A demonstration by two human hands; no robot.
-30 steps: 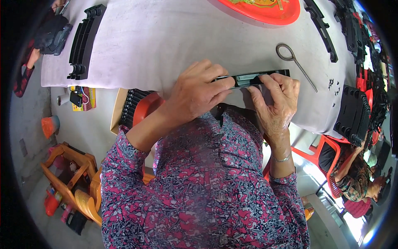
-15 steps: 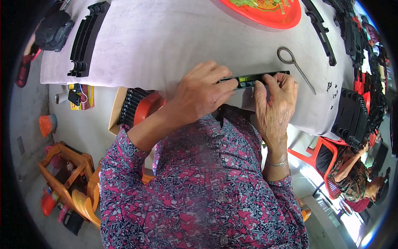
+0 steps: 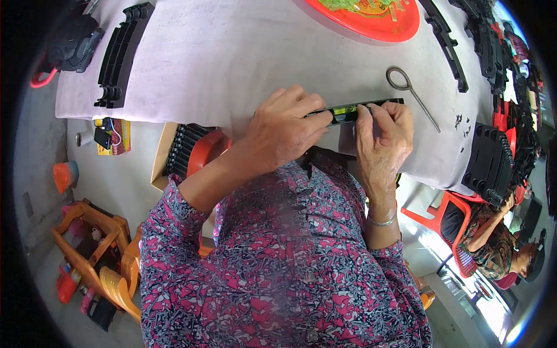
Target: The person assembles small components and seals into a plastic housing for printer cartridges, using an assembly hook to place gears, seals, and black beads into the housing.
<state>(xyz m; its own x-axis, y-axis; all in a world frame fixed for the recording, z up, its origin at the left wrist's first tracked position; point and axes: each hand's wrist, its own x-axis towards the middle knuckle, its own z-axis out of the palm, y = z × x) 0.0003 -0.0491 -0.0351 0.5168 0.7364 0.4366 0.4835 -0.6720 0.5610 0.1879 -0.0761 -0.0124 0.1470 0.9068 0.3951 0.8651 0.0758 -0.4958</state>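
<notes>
Black strip [image 3: 371,108] pinched in both grips, left hand [image 3: 284,130], right hand [image 3: 383,139]; orange tray [image 3: 400,26] holds green bits [image 3: 354,4].

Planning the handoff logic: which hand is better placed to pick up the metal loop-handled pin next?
Right. The right hand grips the end of the black strip nearest the metal pin, which lies just beyond it on the white table. The left hand holds the strip's other end, farther away.

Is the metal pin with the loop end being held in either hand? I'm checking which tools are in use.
No, the looped metal pin lies on the white table cover, while both hands hold a black strip.
</notes>
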